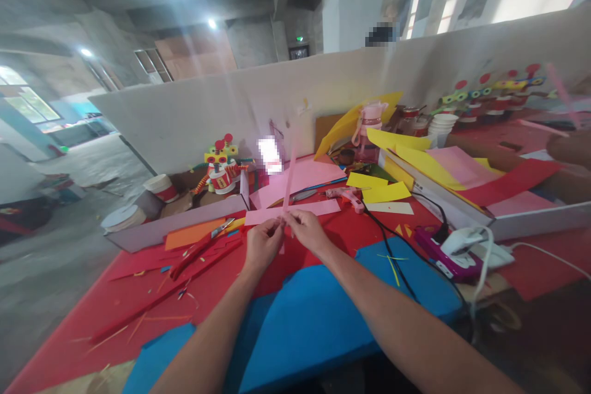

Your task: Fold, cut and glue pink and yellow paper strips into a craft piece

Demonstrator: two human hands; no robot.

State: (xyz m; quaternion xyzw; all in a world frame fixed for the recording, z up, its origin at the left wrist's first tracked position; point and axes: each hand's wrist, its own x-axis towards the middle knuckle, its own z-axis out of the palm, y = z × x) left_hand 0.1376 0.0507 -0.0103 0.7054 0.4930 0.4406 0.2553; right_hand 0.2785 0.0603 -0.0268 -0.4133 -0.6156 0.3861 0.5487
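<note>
Hidden: my fingertips crowd together around the pink strip (289, 178), so I cannot make out exactly where each one presses; the strip's upper end blurs against the white partition (194, 114).
Cut off: both my forearms leave the bottom edge; another person's arm (570, 149) is cut by the right edge.
Strip: thin, pale pink, standing nearly upright, leaning slightly right toward its top.
Left hand (263, 243): fingers pinched together on the strip's lower end.
Right hand (307, 229): fingers pinched on the same lower end, touching my left fingertips.
Position: the strip rises from between my two hands, above a pink sheet (295, 209) lying flat on the red worktop (92, 314).
Nearby: blue sheet (323, 314) under my forearms; scissors (198, 247) to my left; glue gun (346, 196) just right of the pink sheet; black cable (392, 252) running over the blue sheet.
</note>
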